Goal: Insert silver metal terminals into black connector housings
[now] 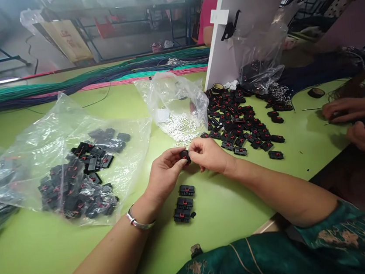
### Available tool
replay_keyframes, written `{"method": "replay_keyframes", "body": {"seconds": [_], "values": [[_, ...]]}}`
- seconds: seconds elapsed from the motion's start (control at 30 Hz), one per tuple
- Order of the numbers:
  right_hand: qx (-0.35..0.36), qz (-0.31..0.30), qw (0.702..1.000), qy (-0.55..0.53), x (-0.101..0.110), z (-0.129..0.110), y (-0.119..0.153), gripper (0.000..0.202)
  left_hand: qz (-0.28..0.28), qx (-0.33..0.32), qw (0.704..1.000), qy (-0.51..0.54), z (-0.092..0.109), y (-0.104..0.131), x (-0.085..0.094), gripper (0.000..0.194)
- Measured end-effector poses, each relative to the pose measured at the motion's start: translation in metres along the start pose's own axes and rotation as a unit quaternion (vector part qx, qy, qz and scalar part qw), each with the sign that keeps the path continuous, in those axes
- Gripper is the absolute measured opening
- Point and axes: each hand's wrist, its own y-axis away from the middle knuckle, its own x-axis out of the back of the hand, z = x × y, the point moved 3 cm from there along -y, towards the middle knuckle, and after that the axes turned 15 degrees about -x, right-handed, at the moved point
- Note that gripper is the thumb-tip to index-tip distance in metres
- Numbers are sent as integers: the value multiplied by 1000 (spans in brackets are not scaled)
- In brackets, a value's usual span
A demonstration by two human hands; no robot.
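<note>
A small black connector housing [185, 155] is gripped between the thumb and fingers of my left hand [162, 173]. My right hand [210, 154] meets it from the other side, its thumb and forefinger pinched together at the housing's edge; whatever lies between those fingertips is too small to make out. Just below my hands, several black connectors [184, 203] with red clips lie in a column on the green table [232, 228], a small black bit [193, 215] beside them. Beyond my fingers, a clear bag [172, 89] lies open with many small white pieces [181, 126].
Loose black connectors [242, 121] are heaped at right, by a white panel [224, 40]. Left, a plastic bag [126, 161] contains more connectors. Bundled wires [103, 78] run along the back. A co-worker's hands [353, 108] are at far right, near a tape roll [316, 92].
</note>
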Motion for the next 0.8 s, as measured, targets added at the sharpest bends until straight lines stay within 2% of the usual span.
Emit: {"method": "replay_keyframes", "body": {"seconds": [0.1,0.17,0.27,0.33,0.4,0.47,0.67,0.73,0.8], "values": [[88,90,984,125,0,-5,3,12,12,-25,999,-31,1,0,-1,26],[107,107,980,127,0,-8,6,11,17,-25,999,-19,1,0,-1,26],[16,28,999,-26,-2,-6,7,6,6,4,999,43,-2,0,0,32],[-58,-43,989,-126,-5,-4,7,8,-6,23,996,81,-4,0,1,36],[-86,-77,979,-170,-5,-3,7,9,-10,30,995,99,-6,-1,3,37],[-80,-76,978,-177,-4,-4,6,9,-12,28,994,102,-7,-2,5,38],[-56,-44,994,-77,-3,-2,4,5,-12,11,999,48,-8,-2,2,35],[-6,13,1000,3,-4,-3,4,8,4,3,1000,20,-6,-1,2,33],[61,90,990,87,-6,-5,4,11,22,-9,1000,-9,-4,0,2,32]]}}
